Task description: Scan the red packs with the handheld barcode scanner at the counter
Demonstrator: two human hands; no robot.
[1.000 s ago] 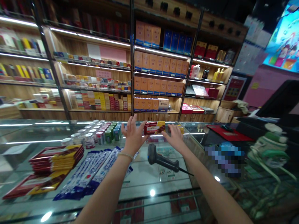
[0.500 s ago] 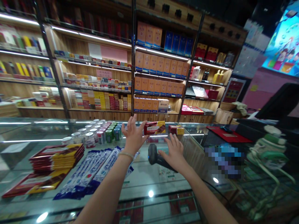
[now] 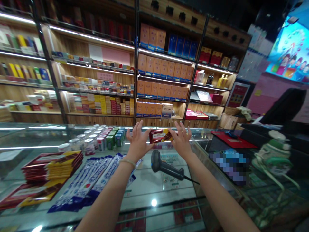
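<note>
- The packet [image 3: 159, 135], red with a yellow end, sits in the middle of the frame, held in the air above the far part of the glass bench [image 3: 145, 190].
- Its long axis runs nearly level from left to right across the frame. The red part is toward the left and the yellow end toward the right, with its broad printed face turned to the camera.
- The left hand [image 3: 137, 144] is at the packet's left end. Its grip pinches that end at the thumb side, while the other fingers stand fanned and pointing up.
- The right hand [image 3: 182, 142] meets the packet's right end and covers a bit of the yellow part. Its fingers are spread wide and point up. I cannot tell whether this grip pinches the packet or only touches it.
- A thin bracelet [image 3: 128, 161] circles the left wrist.
- A black scanner [image 3: 166, 166] lies on the bench just below the hands, head toward the left and handle toward the lower right, touching neither hand.
- In the lower left of the frame are a stack of red and yellow packets [image 3: 51, 164] and a fan of blue and white sachets [image 3: 96, 180].
- A cluster of small jars [image 3: 101, 139] stands left of the left hand, near it but apart.
- Shelves [image 3: 96, 66] fill the upper half of the frame, with rows of orange boxes [image 3: 164, 69] above the hands.
</note>
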